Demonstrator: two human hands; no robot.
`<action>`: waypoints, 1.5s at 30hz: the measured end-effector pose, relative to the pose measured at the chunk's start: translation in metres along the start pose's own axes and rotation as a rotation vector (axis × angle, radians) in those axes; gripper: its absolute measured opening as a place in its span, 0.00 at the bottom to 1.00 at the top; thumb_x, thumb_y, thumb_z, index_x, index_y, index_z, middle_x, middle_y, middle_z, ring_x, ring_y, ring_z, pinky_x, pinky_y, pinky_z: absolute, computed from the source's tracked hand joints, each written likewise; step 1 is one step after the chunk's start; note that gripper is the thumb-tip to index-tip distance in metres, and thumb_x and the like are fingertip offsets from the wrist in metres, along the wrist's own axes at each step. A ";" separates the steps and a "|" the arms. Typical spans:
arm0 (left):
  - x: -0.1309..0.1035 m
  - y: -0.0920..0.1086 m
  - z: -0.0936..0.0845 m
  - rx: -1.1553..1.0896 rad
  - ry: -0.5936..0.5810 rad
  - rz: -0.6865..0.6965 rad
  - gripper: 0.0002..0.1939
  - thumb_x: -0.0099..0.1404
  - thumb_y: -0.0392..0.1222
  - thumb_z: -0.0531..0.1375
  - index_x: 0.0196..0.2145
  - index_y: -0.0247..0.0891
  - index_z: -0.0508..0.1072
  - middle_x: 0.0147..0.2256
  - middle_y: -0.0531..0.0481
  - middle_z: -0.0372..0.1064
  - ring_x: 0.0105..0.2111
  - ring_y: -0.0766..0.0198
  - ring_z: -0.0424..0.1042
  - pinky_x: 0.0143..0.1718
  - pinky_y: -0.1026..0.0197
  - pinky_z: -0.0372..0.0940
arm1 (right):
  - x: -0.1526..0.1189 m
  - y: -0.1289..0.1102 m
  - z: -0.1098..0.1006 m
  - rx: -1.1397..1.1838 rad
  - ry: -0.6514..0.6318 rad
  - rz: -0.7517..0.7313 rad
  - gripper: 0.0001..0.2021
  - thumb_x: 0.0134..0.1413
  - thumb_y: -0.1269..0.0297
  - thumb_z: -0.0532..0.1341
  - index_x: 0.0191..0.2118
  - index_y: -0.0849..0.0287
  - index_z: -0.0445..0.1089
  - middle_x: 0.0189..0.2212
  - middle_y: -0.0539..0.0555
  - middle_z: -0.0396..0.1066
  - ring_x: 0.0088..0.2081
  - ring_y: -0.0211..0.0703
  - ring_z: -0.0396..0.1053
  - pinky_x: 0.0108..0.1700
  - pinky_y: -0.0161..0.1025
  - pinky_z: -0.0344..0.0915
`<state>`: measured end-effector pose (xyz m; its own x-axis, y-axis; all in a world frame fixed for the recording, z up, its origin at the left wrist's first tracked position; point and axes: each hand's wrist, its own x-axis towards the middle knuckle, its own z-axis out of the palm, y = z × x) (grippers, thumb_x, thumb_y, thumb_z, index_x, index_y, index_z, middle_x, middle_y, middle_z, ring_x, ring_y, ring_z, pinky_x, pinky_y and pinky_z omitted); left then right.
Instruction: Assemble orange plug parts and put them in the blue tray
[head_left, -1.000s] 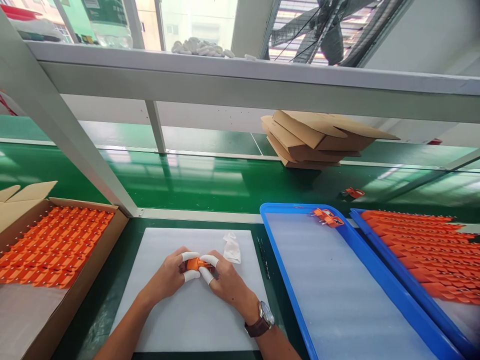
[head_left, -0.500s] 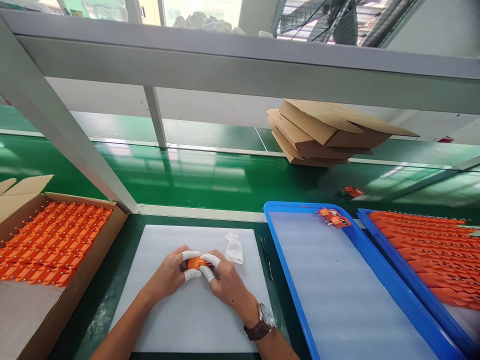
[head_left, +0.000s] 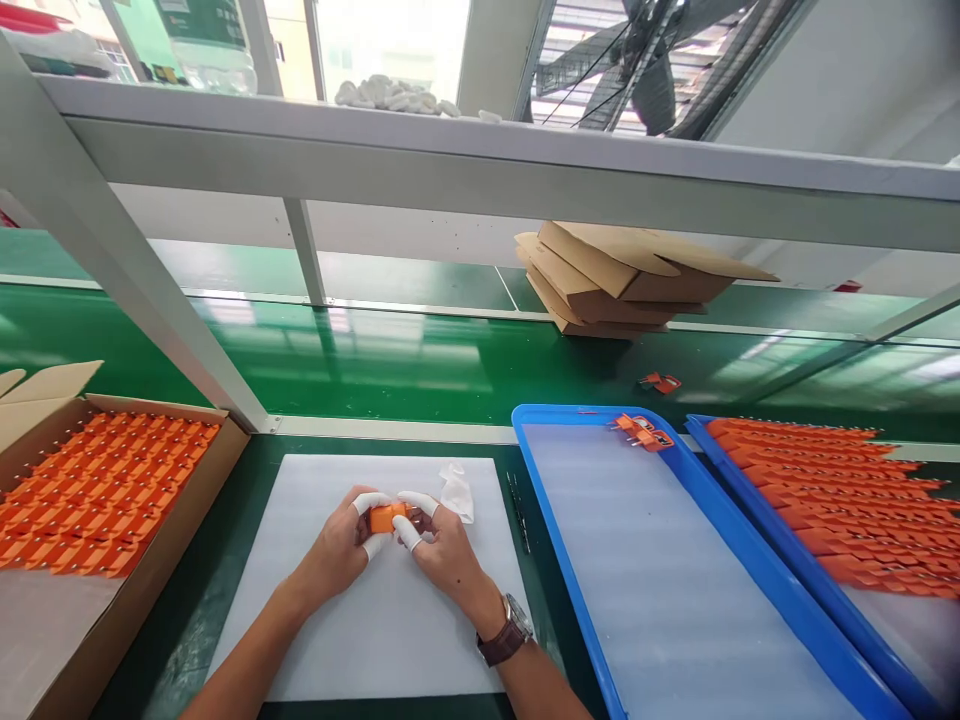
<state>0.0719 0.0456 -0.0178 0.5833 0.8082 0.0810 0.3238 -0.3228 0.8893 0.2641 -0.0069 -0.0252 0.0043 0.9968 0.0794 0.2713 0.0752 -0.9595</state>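
An orange plug (head_left: 388, 517) is held between my two hands, just above a white mat (head_left: 375, 640). My left hand (head_left: 339, 540) grips its left end, with white finger cots on the fingertips. On the other side, my right hand (head_left: 442, 555) pinches the right end, also in white finger cots; a watch is on that wrist. The fingers cover both ends of the plug. A crumpled white cloth or tissue (head_left: 457, 493) lies on the mat beyond my right hand. Right of the mat lies a thin dark tool, perhaps tweezers (head_left: 518, 512).
At left stands a cardboard box (head_left: 191, 500) with rows of orange plugs (head_left: 112, 470). A blue tray (head_left: 559, 560) at right holds a few orange plugs (head_left: 643, 432); another blue tray (head_left: 862, 640) holds many. Folded cardboard boxes (head_left: 615, 280) sit behind, below a metal frame (head_left: 450, 165).
The view has tilted up and shifted slightly. The orange plug has turned in my fingers, showing a broader orange face. Both hands still hold it.
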 end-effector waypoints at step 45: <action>0.013 0.001 -0.022 -0.032 -0.239 -0.017 0.15 0.73 0.49 0.56 0.52 0.46 0.77 0.40 0.48 0.71 0.33 0.63 0.68 0.33 0.61 0.63 | 0.002 -0.014 -0.014 -0.305 -0.188 -0.299 0.13 0.64 0.73 0.58 0.51 0.53 0.73 0.45 0.56 0.73 0.43 0.47 0.73 0.45 0.46 0.76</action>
<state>0.0631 0.0670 -0.0062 0.7389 0.6727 -0.0395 0.3133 -0.2911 0.9039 0.2741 -0.0062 -0.0080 -0.2840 0.9222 0.2626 0.5047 0.3767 -0.7768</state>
